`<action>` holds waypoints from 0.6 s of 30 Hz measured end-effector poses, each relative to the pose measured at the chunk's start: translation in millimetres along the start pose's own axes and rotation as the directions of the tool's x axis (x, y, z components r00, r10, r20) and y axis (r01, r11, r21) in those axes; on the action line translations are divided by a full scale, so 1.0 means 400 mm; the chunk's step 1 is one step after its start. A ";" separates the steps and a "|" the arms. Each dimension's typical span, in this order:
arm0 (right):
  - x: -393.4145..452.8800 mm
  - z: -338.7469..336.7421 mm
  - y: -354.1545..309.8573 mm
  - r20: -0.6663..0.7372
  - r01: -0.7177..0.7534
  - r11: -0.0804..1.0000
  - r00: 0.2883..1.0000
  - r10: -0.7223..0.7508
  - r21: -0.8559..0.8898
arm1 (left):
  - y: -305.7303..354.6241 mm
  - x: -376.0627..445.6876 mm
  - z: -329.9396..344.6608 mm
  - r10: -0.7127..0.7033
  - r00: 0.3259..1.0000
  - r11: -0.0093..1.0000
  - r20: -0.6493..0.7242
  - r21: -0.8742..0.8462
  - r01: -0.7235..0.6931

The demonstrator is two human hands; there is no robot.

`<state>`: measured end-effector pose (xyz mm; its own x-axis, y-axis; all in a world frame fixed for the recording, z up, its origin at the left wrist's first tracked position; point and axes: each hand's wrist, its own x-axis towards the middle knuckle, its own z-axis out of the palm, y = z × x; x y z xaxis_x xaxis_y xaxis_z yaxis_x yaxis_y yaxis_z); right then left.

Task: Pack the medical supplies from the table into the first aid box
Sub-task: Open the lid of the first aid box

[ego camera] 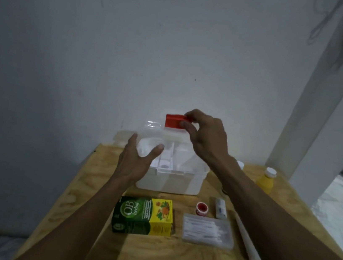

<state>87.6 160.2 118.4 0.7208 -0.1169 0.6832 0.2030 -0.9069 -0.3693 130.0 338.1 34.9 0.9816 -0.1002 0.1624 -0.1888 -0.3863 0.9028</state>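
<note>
Your right hand (205, 134) pinches the glossy red plastic latch (174, 121) on the clear lid of the white plastic first aid box (172, 178), which sits at the back of the grainy plywood table (148, 258). Your left hand (137, 160) hangs open, fingers spread, against the box's front-left edge. The green-and-yellow cardboard medicine carton (143, 216) and the clear flat case of cotton swabs (207, 230) lie just in front.

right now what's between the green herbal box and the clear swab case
Head view: bare wood. Nothing lies between the green herbal box and the swab case.
</note>
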 end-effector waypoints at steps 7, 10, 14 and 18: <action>0.153 0.049 0.036 -0.068 -0.062 0.997 0.996 0.065 0.054 | -0.013 0.038 0.010 0.027 0.988 0.942 0.153 0.326 -0.076; 0.203 0.085 0.054 -0.092 -0.077 0.996 0.992 0.081 0.048 | -0.015 0.040 0.012 0.009 0.981 0.927 0.192 0.365 -0.080; 0.251 0.134 0.070 -0.121 -0.125 0.991 0.984 0.130 0.047 | -0.016 0.040 0.012 0.003 0.982 0.932 0.187 0.355 -0.071; 0.271 0.174 0.085 -0.163 -0.133 0.990 0.977 0.137 0.039 | -0.018 0.038 0.013 0.006 0.983 0.936 0.184 0.345 -0.070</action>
<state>218.7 145.0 136.2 0.6237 -0.3048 0.7198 0.1315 -0.8668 -0.4811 146.2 334.7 28.8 0.9586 -0.2696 0.0916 -0.2552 -0.6708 0.6963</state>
